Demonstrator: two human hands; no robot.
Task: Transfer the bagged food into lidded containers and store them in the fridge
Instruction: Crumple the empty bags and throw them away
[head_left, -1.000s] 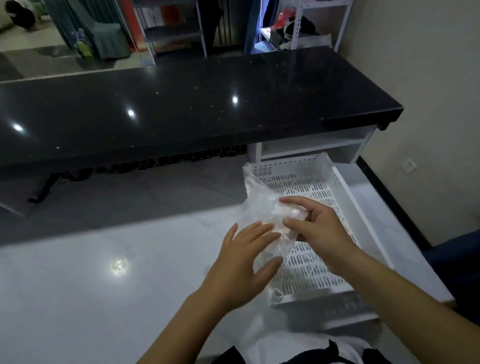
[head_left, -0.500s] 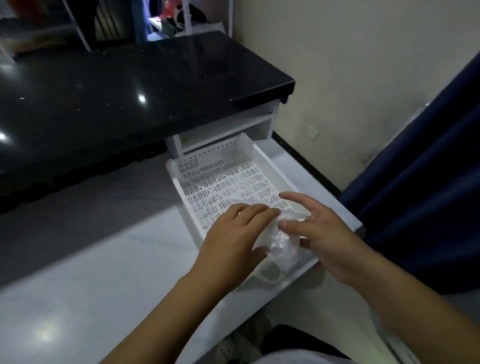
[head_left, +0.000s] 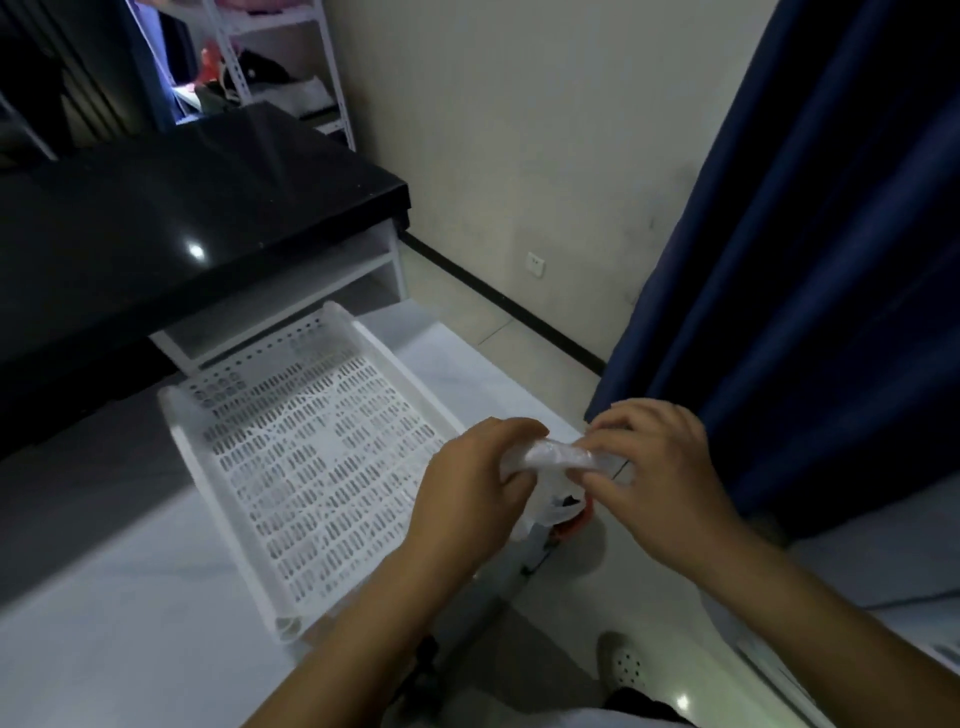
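- Past the right end of the white counter (head_left: 104, 649), over the floor, I hold a crumpled clear plastic bag (head_left: 558, 457) stretched between my two hands
- My left hand (head_left: 467, 493) has its fingers curled round one end of the bag; my right hand (head_left: 660, 483) pinches the other end between thumb and fingertips
- A second ago the bag was over the white slotted tray (head_left: 311, 467) on the counter; now I have turned right and carried it off the counter's edge, so the tray lies beside my left hand with nothing in it
- The bag looks wadded and flat; whether any food is left inside I cannot tell
- Something reddish (head_left: 571, 522) shows below the bag, too hidden to name
- No lidded container or fridge is in view; my guess is this bag is spent and headed for disposal, with the storing done elsewhere
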